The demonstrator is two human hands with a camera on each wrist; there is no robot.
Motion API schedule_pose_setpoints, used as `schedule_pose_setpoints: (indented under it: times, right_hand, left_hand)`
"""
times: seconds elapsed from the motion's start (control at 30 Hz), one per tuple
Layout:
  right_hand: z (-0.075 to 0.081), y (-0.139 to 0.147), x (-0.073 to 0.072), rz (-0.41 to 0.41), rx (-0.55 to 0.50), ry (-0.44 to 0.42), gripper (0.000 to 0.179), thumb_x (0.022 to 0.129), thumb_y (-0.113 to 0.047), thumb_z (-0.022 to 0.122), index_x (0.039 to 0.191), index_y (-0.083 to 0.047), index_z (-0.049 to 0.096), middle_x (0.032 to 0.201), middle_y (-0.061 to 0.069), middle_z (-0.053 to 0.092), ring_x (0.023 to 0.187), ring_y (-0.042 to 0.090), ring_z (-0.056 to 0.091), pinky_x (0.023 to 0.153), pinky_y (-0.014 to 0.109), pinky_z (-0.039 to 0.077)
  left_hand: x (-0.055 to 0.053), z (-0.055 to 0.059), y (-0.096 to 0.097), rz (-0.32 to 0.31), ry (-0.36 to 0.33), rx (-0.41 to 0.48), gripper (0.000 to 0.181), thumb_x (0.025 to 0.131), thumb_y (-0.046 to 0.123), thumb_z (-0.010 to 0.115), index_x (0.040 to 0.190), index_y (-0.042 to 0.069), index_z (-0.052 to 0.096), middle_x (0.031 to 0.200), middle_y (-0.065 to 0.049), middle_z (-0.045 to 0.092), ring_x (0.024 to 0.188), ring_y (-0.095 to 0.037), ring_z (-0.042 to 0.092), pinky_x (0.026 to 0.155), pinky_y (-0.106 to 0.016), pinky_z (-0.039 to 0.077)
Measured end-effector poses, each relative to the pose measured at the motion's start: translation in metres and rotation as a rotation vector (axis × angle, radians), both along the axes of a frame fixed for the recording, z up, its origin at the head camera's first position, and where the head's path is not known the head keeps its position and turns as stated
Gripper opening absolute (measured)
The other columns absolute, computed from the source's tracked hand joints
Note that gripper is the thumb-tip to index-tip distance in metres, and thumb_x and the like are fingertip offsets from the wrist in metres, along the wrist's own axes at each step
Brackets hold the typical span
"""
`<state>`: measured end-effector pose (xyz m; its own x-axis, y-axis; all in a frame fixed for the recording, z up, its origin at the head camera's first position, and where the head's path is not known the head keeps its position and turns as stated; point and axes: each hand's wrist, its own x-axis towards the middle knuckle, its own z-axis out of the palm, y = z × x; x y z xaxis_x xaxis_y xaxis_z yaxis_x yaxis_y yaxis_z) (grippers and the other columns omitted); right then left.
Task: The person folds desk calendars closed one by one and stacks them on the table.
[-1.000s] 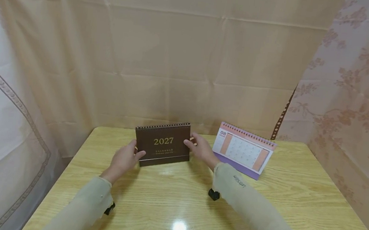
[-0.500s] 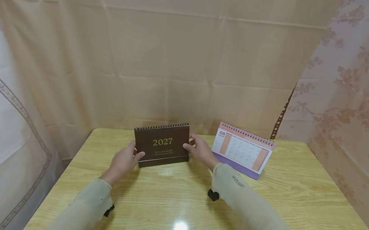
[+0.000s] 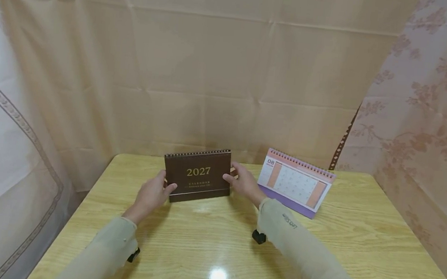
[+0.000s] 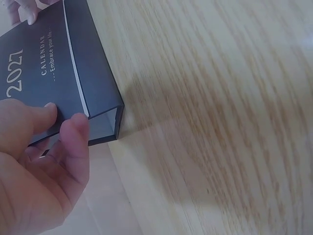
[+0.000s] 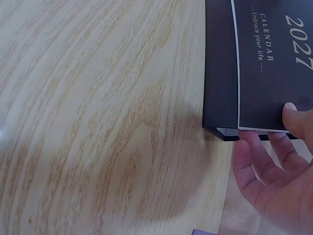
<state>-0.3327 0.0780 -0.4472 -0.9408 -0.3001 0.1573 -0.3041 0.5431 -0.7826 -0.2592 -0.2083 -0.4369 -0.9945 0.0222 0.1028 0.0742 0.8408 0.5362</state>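
Note:
A dark brown desk calendar (image 3: 197,182) marked 2027 stands upright near the back of the table, its spiral binding on top. My left hand (image 3: 152,193) grips its left side, thumb on the front cover and fingers curled behind the edge. At the opposite side my right hand (image 3: 245,184) pinches the calendar's edge, the thumb (image 5: 295,119) pressing the cover and fingers reaching behind it. In the left wrist view the open end of the folded stand (image 4: 105,125) shows at the bottom corner.
A second desk calendar (image 3: 294,182), pink and white with a purple base, stands to the right, just beyond my right wrist. The wooden table (image 3: 197,245) ends at a beige curtain (image 3: 197,74) behind. Patterned cloth (image 3: 434,133) hangs on the right.

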Motion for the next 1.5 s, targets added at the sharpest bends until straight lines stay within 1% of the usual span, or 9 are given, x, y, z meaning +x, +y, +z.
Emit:
schedule_pose_setpoints:
  times: [0.17, 0.43, 0.57, 0.73, 0.93, 1.0, 1.17, 1.27, 1.5]
  right_hand:
    - [0.002, 0.000, 0.002, -0.008, 0.028, 0.007, 0.022, 0.099, -0.017, 0.068, 0.119, -0.009, 0.062, 0.109, 0.014, 0.069, 0.090, 0.025, 0.066, 0.074, 0.037, 0.056]
    - [0.009, -0.001, 0.005, -0.005, 0.050, 0.014, 0.021, 0.100, -0.017, 0.068, 0.119, -0.010, 0.063, 0.108, 0.013, 0.068, 0.091, 0.025, 0.064, 0.076, 0.039, 0.054]
    - [0.010, -0.001, 0.005, -0.014, 0.031, 0.000, 0.021, 0.099, -0.014, 0.068, 0.119, -0.009, 0.063, 0.108, 0.013, 0.068, 0.093, 0.025, 0.065, 0.075, 0.038, 0.055]
    - [0.015, 0.002, 0.006, -0.017, 0.030, -0.018, 0.023, 0.100, -0.017, 0.067, 0.121, -0.009, 0.061, 0.105, 0.014, 0.068, 0.086, 0.027, 0.068, 0.073, 0.037, 0.055]
    - [0.028, 0.009, 0.012, 0.024, -0.008, -0.038, 0.029, 0.101, -0.017, 0.066, 0.123, -0.003, 0.055, 0.099, 0.016, 0.067, 0.085, 0.040, 0.071, 0.065, 0.035, 0.054]
    - [0.033, 0.013, 0.016, 0.032, -0.028, -0.070, 0.031, 0.101, -0.017, 0.066, 0.125, -0.002, 0.054, 0.100, 0.016, 0.066, 0.087, 0.042, 0.071, 0.066, 0.039, 0.056]
    - [0.048, 0.028, 0.027, 0.042, -0.028, -0.111, 0.037, 0.101, -0.021, 0.067, 0.130, -0.003, 0.052, 0.102, 0.013, 0.065, 0.081, 0.030, 0.073, 0.068, 0.042, 0.059]
    - [0.055, 0.038, 0.035, 0.040, 0.011, -0.079, 0.040, 0.100, -0.024, 0.069, 0.130, -0.005, 0.053, 0.099, 0.011, 0.067, 0.075, 0.019, 0.072, 0.064, 0.035, 0.057]
    - [0.072, 0.062, 0.064, 0.061, 0.141, 0.079, 0.041, 0.099, -0.025, 0.069, 0.126, 0.002, 0.054, 0.097, 0.010, 0.070, 0.068, 0.015, 0.065, 0.061, 0.034, 0.052]
  left_hand:
    - [-0.001, 0.001, -0.001, -0.011, 0.001, -0.001, 0.034, 0.102, 0.027, 0.064, 0.119, -0.001, 0.054, 0.095, -0.015, 0.069, 0.074, -0.026, 0.063, 0.068, -0.044, 0.052]
    - [-0.002, 0.001, -0.005, -0.030, -0.032, 0.036, 0.037, 0.102, 0.027, 0.063, 0.126, 0.000, 0.054, 0.097, -0.014, 0.069, 0.060, -0.015, 0.060, 0.060, -0.037, 0.049]
    - [-0.002, 0.000, -0.005, -0.048, -0.014, 0.037, 0.039, 0.102, 0.028, 0.063, 0.127, 0.000, 0.054, 0.100, -0.015, 0.070, 0.065, -0.018, 0.062, 0.064, -0.040, 0.051]
    - [-0.002, 0.004, -0.006, -0.054, 0.014, 0.014, 0.041, 0.103, 0.030, 0.062, 0.128, -0.001, 0.053, 0.105, -0.016, 0.070, 0.079, -0.024, 0.063, 0.071, -0.045, 0.052]
    - [-0.001, 0.016, -0.005, -0.065, 0.073, -0.001, 0.036, 0.102, 0.030, 0.064, 0.117, -0.001, 0.053, 0.109, -0.021, 0.070, 0.079, -0.027, 0.063, 0.070, -0.046, 0.051]
    - [0.000, 0.021, -0.005, -0.071, 0.088, 0.012, 0.036, 0.101, 0.029, 0.065, 0.117, 0.000, 0.052, 0.108, -0.021, 0.070, 0.082, -0.030, 0.065, 0.073, -0.049, 0.052]
    - [0.005, 0.032, 0.000, -0.103, 0.105, 0.079, 0.041, 0.100, 0.029, 0.068, 0.125, 0.000, 0.052, 0.102, -0.014, 0.069, 0.078, -0.024, 0.066, 0.073, -0.046, 0.053]
    - [0.009, 0.039, 0.006, -0.130, 0.086, 0.134, 0.041, 0.099, 0.027, 0.068, 0.127, 0.001, 0.053, 0.100, -0.011, 0.067, 0.069, -0.016, 0.063, 0.065, -0.037, 0.054]
    - [0.026, 0.056, 0.021, -0.208, 0.058, 0.204, 0.036, 0.099, 0.022, 0.070, 0.125, 0.002, 0.054, 0.096, -0.009, 0.065, 0.062, -0.016, 0.059, 0.056, -0.033, 0.052]
